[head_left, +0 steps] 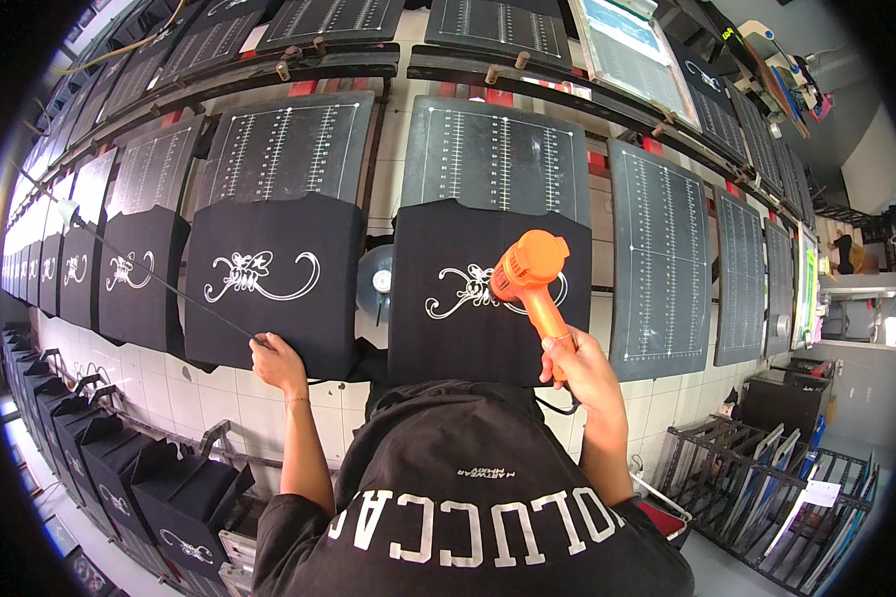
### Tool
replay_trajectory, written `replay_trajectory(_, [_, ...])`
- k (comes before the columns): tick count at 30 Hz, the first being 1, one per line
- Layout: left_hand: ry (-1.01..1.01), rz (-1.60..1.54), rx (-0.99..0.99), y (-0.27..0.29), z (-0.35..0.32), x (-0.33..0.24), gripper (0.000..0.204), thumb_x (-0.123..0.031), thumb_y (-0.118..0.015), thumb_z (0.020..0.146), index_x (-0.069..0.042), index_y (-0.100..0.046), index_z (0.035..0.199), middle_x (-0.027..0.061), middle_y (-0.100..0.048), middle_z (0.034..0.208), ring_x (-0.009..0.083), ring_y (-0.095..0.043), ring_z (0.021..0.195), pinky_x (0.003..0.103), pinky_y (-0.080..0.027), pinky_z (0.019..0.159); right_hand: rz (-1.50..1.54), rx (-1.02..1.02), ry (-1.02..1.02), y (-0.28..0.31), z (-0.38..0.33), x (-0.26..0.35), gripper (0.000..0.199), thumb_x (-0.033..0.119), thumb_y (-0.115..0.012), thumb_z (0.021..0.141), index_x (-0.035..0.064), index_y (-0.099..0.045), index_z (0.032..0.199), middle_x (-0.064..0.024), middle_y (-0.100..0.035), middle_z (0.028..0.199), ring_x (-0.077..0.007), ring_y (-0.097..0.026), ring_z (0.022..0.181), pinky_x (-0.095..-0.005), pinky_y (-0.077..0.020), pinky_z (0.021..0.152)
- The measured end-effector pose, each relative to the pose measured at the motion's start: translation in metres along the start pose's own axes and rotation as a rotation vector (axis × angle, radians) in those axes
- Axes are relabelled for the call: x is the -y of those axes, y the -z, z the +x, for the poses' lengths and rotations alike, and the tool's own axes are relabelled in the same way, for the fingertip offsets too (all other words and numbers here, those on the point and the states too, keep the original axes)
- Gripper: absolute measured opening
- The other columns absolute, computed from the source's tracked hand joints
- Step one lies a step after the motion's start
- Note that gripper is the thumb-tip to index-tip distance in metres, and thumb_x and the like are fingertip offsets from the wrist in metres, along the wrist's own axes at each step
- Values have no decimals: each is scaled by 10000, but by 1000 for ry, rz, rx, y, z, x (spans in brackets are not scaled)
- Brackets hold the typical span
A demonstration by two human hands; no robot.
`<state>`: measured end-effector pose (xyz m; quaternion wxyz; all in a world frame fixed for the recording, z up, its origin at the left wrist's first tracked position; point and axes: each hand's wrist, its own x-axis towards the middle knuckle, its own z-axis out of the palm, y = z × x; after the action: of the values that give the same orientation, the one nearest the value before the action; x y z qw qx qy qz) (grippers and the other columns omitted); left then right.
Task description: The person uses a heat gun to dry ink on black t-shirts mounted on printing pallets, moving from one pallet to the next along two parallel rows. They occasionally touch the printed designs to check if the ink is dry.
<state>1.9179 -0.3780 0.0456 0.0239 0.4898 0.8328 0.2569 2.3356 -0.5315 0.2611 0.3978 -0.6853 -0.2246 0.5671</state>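
At the near row of boards, the person's right hand point(579, 366) is closed around the handle of an orange heat gun point(534, 261); the gun's head hangs over a black shirt point(436, 350), hiding the middle of its white print point(452, 291); the left hand point(280, 364) is closed on a thin dark cord point(209, 308), which slants up and away to the left across the neighbouring shirt point(271, 221). From where I stand, the printing looks done on this shirt and on those I can make out down the row to its left; to its right, a dark board point(659, 261) and the ones past it lie bare; whether any print is dry, I can't tell; the shirt under the gun, lying on its own board, seems to be the one being worked on.
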Motion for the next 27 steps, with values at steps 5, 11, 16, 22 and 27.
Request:
replay_trajectory(5, [-10, 1, -15, -1, 0, 1, 210, -234, -548, 909, -29, -593, 926, 133, -651, 812, 336, -622, 782, 462, -443, 724, -14, 21, -15, -7, 0, 4, 288, 289, -615, 932, 25, -585, 1045, 6, -573, 696, -85, -586, 580, -217, -438, 480])
replay_trajectory(11, [-33, -3, -12, 1, 0, -1, 241, -238, -536, 910, -8, -598, 944, 169, -665, 836, 371, -634, 775, 475, -460, 698, -34, 65, -28, -11, 1, 5, 304, 289, -622, 923, 21, -581, 1061, 2, -580, 719, -89, -596, 601, -216, -442, 493])
replay_trajectory(16, [-33, -29, -25, 2, -1, -1, 236, -232, -541, 906, -6, -599, 944, 172, -665, 830, 364, -638, 767, 479, -461, 697, -42, 68, -56, -11, 7, 11, 313, 290, -625, 920, 21, -577, 1072, -2, -580, 715, -94, -598, 607, -216, -442, 498])
replay_trajectory(22, [-3, 9, -13, 2, -1, -2, 230, -235, -546, 906, -16, -603, 949, 156, -664, 837, 353, -636, 782, 474, -458, 707, -20, 59, -5, -15, 23, 19, 300, 302, -611, 933, 21, -577, 1034, -3, -575, 706, -92, -592, 600, -219, -440, 495])
replay_trajectory(27, [-9, 3, -17, 1, -1, -1, 224, -235, -549, 906, -23, -601, 955, 148, -663, 842, 346, -633, 793, 471, -453, 710, -67, 38, 63, -23, 36, 21, 294, 321, -611, 932, 35, -577, 988, 1, -571, 701, -85, -585, 590, -220, -439, 497])
